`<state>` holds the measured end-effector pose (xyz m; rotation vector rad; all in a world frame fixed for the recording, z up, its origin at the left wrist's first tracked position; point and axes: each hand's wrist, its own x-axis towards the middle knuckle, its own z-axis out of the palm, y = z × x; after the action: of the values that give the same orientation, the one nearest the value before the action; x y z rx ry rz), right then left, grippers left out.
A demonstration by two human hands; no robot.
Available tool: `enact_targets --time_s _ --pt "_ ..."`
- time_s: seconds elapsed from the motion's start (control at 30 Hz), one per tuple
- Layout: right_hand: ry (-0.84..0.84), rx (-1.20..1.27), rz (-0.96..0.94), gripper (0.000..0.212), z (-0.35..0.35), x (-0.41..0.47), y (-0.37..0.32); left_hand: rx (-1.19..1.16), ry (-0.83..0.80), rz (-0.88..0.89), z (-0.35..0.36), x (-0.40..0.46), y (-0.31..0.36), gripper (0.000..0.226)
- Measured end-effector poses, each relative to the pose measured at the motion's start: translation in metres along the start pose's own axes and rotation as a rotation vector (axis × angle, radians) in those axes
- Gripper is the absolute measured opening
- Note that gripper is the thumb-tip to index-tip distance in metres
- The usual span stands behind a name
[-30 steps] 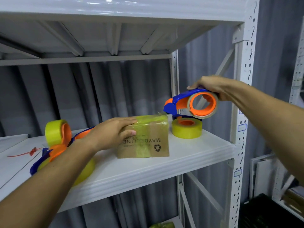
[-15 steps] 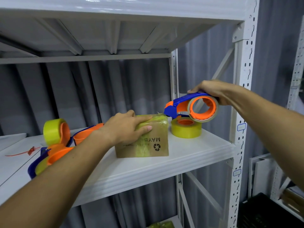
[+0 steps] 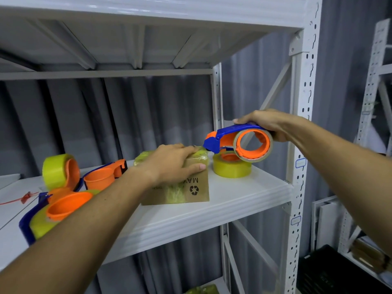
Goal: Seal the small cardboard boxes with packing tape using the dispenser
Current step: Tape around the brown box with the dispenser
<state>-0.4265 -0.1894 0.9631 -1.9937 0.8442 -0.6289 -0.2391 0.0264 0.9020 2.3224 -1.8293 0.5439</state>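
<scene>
- Right hand [image 3: 268,124] grips the blue-and-orange tape dispenser [image 3: 237,143], which has dropped from mid-air until its nose meets the cardboard box [image 3: 186,187] at the box's 1 o'clock corner; taping looks about to start.
- Left hand [image 3: 171,164], fingers flat, has slid forward and presses the lid.
- The box, already streaked with yellowish tape, sits mid-shelf [image 3: 244,196], a spare roll [image 3: 232,167] at its 3 o'clock.

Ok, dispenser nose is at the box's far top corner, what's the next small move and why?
Probably draw the dispenser back toward you across the box top. The right hand grips it with its blue nose at the far right top edge, and the left hand lies over the box, steadying it on the shelf. The left fingers may need to shift clear of the tape path.
</scene>
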Motion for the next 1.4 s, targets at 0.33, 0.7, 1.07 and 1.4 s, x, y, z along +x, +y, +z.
enact_targets --time_s 0.33,0.7,1.07,1.4 --pt "-0.051 0.08 0.017 0.028 -0.02 -0.015 0.017 -0.114 0.053 0.011 0.003 0.004 0.0 0.048" --pt "-0.035 -0.201 -0.015 0.034 -0.018 -0.015 -0.001 -0.029 0.023 0.063 0.002 0.001 0.003 0.057" --pt "0.05 -0.586 -0.084 0.034 0.044 -0.003 -0.012 -0.082 0.064 0.059 0.009 -0.001 -0.001 0.056" --pt "0.166 -0.485 -0.09 0.036 0.023 -0.008 -0.011 -0.225 0.274 -0.1 0.01 0.017 0.018 0.042"
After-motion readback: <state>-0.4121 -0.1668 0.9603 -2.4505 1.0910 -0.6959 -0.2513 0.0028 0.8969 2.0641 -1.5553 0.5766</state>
